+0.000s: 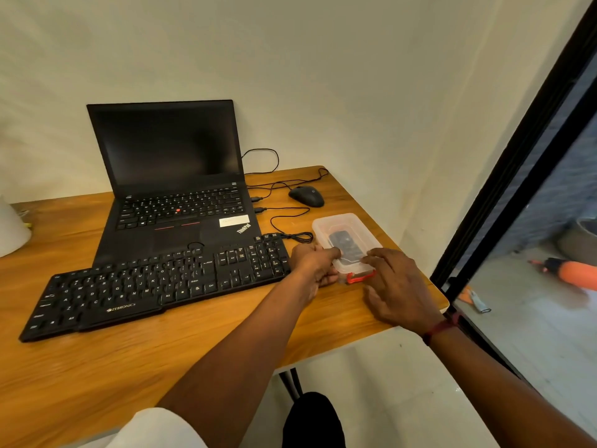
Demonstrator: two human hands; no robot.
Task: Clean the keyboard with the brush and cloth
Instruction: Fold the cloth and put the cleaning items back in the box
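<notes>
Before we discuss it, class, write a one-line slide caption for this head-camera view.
The left hand grips, right hand rests on a clear box beside the black keyboard on the desk.

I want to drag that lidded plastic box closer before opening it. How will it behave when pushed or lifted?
Probably light: the plastic box is thin, translucent and seems to hold only one small dark item. Low and flat, it should slide on the smooth table rather than tip. The item may shift inside as it moves.
</notes>
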